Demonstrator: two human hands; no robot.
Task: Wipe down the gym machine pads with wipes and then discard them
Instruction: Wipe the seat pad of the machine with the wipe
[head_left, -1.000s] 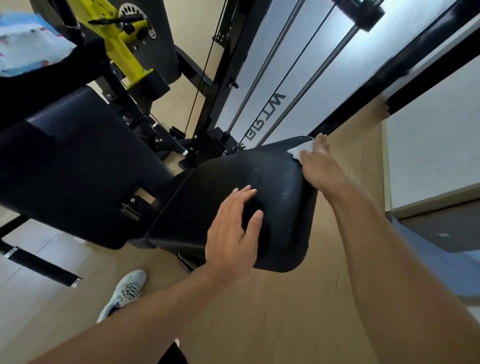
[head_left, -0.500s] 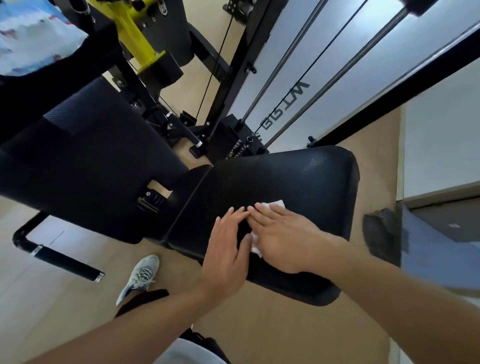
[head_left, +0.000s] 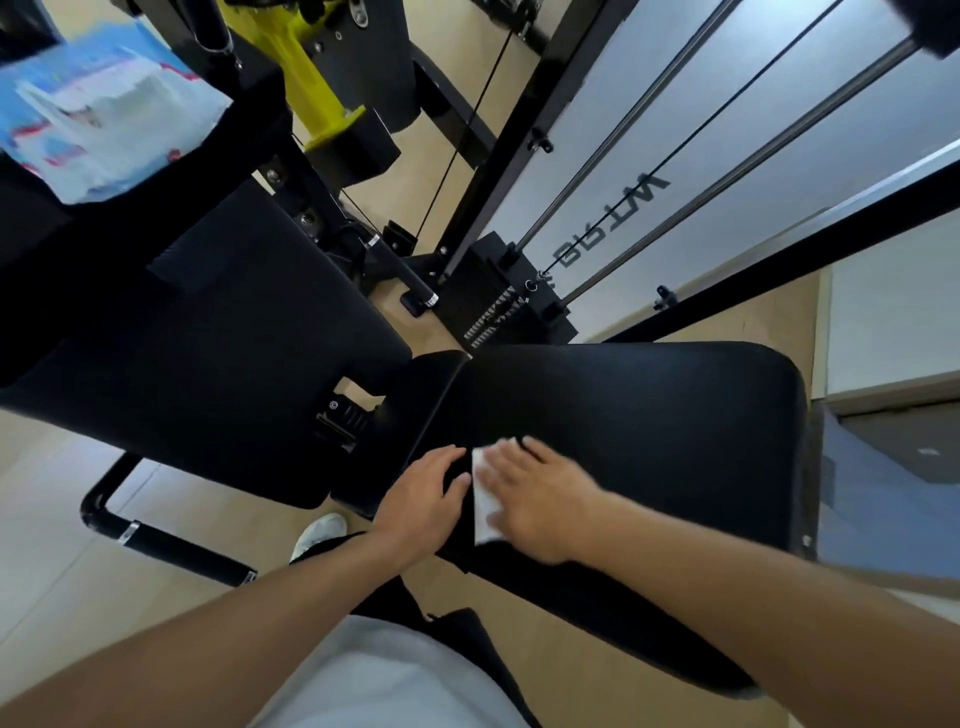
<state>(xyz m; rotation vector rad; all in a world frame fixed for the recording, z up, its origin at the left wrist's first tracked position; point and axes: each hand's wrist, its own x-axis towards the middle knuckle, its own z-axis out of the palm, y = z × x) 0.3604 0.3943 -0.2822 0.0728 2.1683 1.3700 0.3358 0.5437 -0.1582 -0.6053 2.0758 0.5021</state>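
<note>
Low in the middle of the frame, the right hand (head_left: 540, 496) presses a white wipe (head_left: 484, 503) flat on the black seat pad (head_left: 649, 415), fingers straight. The left hand (head_left: 421, 499) rests just beside it on the pad's near edge, fingers relaxed. A wipes pack (head_left: 98, 109) sits upper left.

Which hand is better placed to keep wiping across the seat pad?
The right hand. It already presses the white wipe flat on the seat pad, with unwiped pad beyond it. The left hand only rests at the pad's near edge.
</note>
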